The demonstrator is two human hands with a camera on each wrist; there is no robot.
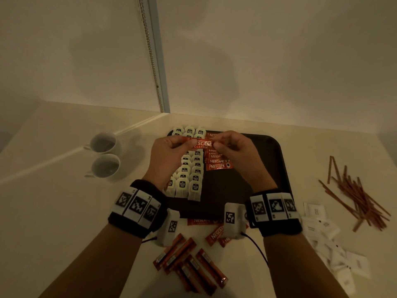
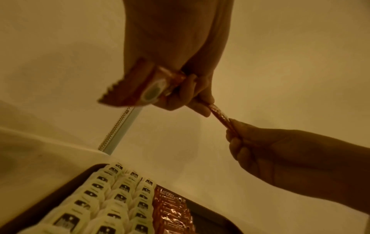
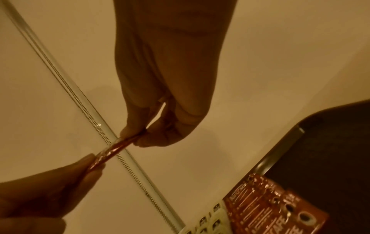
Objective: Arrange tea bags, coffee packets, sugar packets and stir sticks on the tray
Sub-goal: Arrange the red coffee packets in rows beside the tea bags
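Note:
Over the black tray (image 1: 268, 160) both hands hold one red coffee packet (image 1: 202, 144) level between them. My left hand (image 1: 189, 145) pinches its left end and my right hand (image 1: 217, 145) pinches its right end. In the left wrist view the left hand (image 2: 202, 104) also keeps a bundle of spare coffee packets (image 2: 148, 85) in its palm. The right wrist view shows the right hand (image 3: 140, 136) pinching the packet (image 3: 114, 150) edge-on. Rows of tea bags (image 1: 189, 177) fill the tray's left part, with a column of coffee packets (image 1: 218, 163) beside them.
Two white cups (image 1: 105, 154) stand left of the tray. Brown stir sticks (image 1: 356, 196) and white sugar packets (image 1: 328, 237) lie to the right. Brown sachets (image 1: 189, 267) and loose coffee packets (image 1: 214, 233) lie near the front. A wall closes the back.

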